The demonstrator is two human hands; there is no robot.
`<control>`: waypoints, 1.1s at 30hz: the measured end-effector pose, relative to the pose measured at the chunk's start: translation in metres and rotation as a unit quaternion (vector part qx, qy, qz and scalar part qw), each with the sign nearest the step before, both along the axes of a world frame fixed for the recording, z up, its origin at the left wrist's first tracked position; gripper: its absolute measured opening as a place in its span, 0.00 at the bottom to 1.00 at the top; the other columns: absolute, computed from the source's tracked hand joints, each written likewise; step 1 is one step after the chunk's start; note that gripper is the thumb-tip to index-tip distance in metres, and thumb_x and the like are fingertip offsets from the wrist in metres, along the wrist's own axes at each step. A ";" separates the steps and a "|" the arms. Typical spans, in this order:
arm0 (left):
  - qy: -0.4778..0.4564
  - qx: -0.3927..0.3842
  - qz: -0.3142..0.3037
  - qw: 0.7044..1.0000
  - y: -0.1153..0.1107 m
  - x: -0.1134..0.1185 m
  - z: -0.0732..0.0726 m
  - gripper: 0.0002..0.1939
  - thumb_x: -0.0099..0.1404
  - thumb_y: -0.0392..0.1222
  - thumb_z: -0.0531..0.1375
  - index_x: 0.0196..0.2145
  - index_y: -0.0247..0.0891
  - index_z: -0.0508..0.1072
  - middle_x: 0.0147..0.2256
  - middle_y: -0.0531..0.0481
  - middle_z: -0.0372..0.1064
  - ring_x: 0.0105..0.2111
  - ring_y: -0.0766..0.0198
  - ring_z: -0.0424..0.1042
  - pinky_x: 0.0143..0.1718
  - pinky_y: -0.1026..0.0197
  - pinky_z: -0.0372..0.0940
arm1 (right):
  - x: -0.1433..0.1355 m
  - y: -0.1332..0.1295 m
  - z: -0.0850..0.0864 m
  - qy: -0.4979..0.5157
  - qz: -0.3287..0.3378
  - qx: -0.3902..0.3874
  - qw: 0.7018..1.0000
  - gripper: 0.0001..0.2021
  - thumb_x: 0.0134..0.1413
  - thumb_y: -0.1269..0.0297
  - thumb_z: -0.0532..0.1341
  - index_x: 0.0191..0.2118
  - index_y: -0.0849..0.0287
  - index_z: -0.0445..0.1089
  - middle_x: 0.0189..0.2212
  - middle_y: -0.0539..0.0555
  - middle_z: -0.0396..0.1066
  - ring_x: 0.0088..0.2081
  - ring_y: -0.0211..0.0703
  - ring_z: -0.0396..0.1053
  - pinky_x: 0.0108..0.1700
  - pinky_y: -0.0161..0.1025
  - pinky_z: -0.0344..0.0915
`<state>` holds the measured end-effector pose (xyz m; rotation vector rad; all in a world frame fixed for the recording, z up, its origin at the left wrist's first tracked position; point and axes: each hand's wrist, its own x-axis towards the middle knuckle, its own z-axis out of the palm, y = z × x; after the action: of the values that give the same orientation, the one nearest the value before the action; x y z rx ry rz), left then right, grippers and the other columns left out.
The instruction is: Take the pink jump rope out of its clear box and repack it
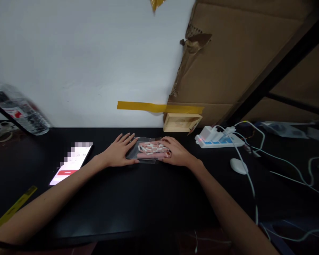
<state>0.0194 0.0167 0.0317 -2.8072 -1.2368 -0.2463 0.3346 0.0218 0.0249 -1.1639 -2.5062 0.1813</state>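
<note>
A clear plastic bag [133,152] lies flat on the black table [138,198], with several small white pieces [151,148] and a pink strip [150,155] showing in it. My left hand [120,150] rests at the bag's left edge, palm down with its fingers spread. At the right end, my right hand [177,151] lies over the bag's edge, its fingers bent around that side and partly hidden. Whether those fingers pinch anything besides the bag is not visible.
A lit phone [71,164] lies left of my hands, near a tilted water bottle [23,113]. A wooden box [182,122] stands against the wall. To the right are a power strip [219,140], a white mouse [238,166] and loose cables. Yellow tape [16,207] is at the lower left.
</note>
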 end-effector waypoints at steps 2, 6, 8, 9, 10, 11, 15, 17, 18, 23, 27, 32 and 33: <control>0.002 0.010 0.002 1.000 -0.006 0.005 0.001 0.48 0.65 0.73 0.50 0.70 0.38 0.50 0.70 0.37 0.43 0.69 0.41 0.43 0.67 0.40 0.41 | -0.003 -0.003 0.003 0.006 -0.003 -0.002 1.000 0.34 0.46 0.56 0.70 0.60 0.56 0.68 0.55 0.63 0.66 0.58 0.60 0.63 0.61 0.56 0.62; -0.007 0.044 0.002 0.999 -0.022 0.018 0.002 0.34 0.70 0.64 0.51 0.64 0.40 0.60 0.68 0.38 0.52 0.67 0.42 0.51 0.66 0.39 0.46 | -0.008 -0.006 0.004 0.011 -0.002 -0.010 1.000 0.32 0.51 0.51 0.68 0.62 0.52 0.66 0.52 0.60 0.66 0.53 0.56 0.66 0.58 0.53 0.65; -0.023 0.052 0.014 0.998 -0.028 0.023 0.002 0.25 0.72 0.57 0.51 0.58 0.39 0.66 0.63 0.38 0.60 0.63 0.44 0.59 0.63 0.42 0.55 | -0.007 -0.005 0.004 0.002 0.002 -0.011 1.000 0.32 0.54 0.51 0.66 0.63 0.50 0.65 0.54 0.60 0.66 0.54 0.57 0.66 0.58 0.53 0.64; -0.032 0.053 0.023 0.998 -0.030 0.025 0.001 0.22 0.73 0.55 0.51 0.54 0.38 0.68 0.61 0.38 0.64 0.61 0.46 0.63 0.61 0.43 0.59 | -0.005 -0.004 0.004 -0.003 0.005 -0.011 1.000 0.31 0.55 0.51 0.66 0.64 0.50 0.64 0.55 0.61 0.66 0.55 0.58 0.65 0.59 0.54 0.63; -0.042 0.054 0.033 0.997 -0.031 0.025 0.000 0.19 0.74 0.52 0.50 0.50 0.38 0.70 0.58 0.39 0.67 0.58 0.48 0.66 0.58 0.45 0.62 | -0.003 -0.003 0.003 -0.007 0.006 -0.011 1.000 0.31 0.56 0.52 0.65 0.65 0.50 0.64 0.56 0.61 0.66 0.57 0.59 0.64 0.60 0.55 0.62; -0.050 0.057 0.042 0.996 -0.031 0.025 -0.001 0.17 0.74 0.51 0.49 0.47 0.38 0.71 0.56 0.39 0.69 0.56 0.49 0.68 0.57 0.46 0.64 | 0.000 -0.002 0.002 -0.010 0.006 -0.011 1.000 0.31 0.57 0.52 0.65 0.65 0.50 0.64 0.57 0.61 0.66 0.58 0.59 0.64 0.61 0.56 0.61; -0.070 0.067 0.053 0.994 -0.023 0.020 -0.008 0.19 0.76 0.48 0.46 0.46 0.37 0.73 0.54 0.39 0.72 0.57 0.51 0.69 0.57 0.47 0.65 | 0.017 0.005 0.001 -0.011 -0.017 -0.010 1.000 0.30 0.58 0.48 0.63 0.65 0.50 0.64 0.59 0.61 0.67 0.59 0.61 0.64 0.60 0.58 0.62; -0.072 0.068 0.062 0.993 -0.017 0.017 -0.013 0.21 0.76 0.45 0.43 0.50 0.35 0.73 0.56 0.38 0.70 0.60 0.51 0.66 0.59 0.47 0.64 | 0.028 0.009 0.001 -0.019 -0.038 -0.007 0.999 0.31 0.57 0.47 0.63 0.65 0.49 0.64 0.58 0.61 0.68 0.58 0.62 0.65 0.58 0.59 0.63; -0.071 0.068 0.068 0.993 -0.013 0.015 -0.015 0.22 0.76 0.44 0.43 0.53 0.33 0.72 0.58 0.37 0.69 0.61 0.51 0.65 0.60 0.48 0.62 | 0.034 0.010 0.002 -0.024 -0.051 -0.004 0.998 0.31 0.57 0.48 0.63 0.65 0.49 0.64 0.58 0.61 0.69 0.58 0.63 0.66 0.58 0.59 0.63; -0.045 0.065 0.069 0.994 0.002 0.009 -0.023 0.30 0.74 0.49 0.45 0.65 0.24 0.57 0.67 0.30 0.52 0.68 0.46 0.50 0.67 0.44 0.48 | 0.056 0.011 0.009 -0.027 -0.096 -0.018 0.995 0.29 0.54 0.51 0.66 0.61 0.55 0.69 0.54 0.63 0.71 0.55 0.63 0.69 0.56 0.57 0.65; -0.033 0.041 0.066 0.996 0.013 0.004 -0.024 0.34 0.75 0.54 0.43 0.69 0.27 0.50 0.69 0.33 0.46 0.70 0.47 0.44 0.68 0.44 0.43 | 0.057 0.006 0.018 -0.012 -0.087 -0.076 0.993 0.28 0.49 0.53 0.69 0.56 0.58 0.72 0.52 0.63 0.72 0.53 0.61 0.69 0.55 0.55 0.65; -0.037 0.026 0.048 0.998 0.025 0.000 -0.021 0.32 0.76 0.53 0.41 0.69 0.31 0.51 0.68 0.37 0.49 0.70 0.50 0.45 0.69 0.42 0.41 | 0.039 -0.005 0.023 0.030 -0.020 -0.120 0.992 0.27 0.46 0.56 0.70 0.54 0.56 0.71 0.53 0.59 0.71 0.53 0.57 0.69 0.56 0.52 0.65; -0.042 0.017 0.046 0.998 0.027 -0.001 -0.020 0.31 0.76 0.52 0.41 0.69 0.32 0.52 0.68 0.38 0.50 0.69 0.50 0.46 0.68 0.40 0.40 | 0.032 -0.007 0.022 0.039 -0.003 -0.122 0.992 0.28 0.46 0.57 0.70 0.55 0.55 0.70 0.53 0.59 0.71 0.53 0.57 0.69 0.56 0.52 0.65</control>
<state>0.0186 0.0439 0.0112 -2.7299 -1.3612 -0.3804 0.3670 0.0151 0.0465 -1.2306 -2.4625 0.5332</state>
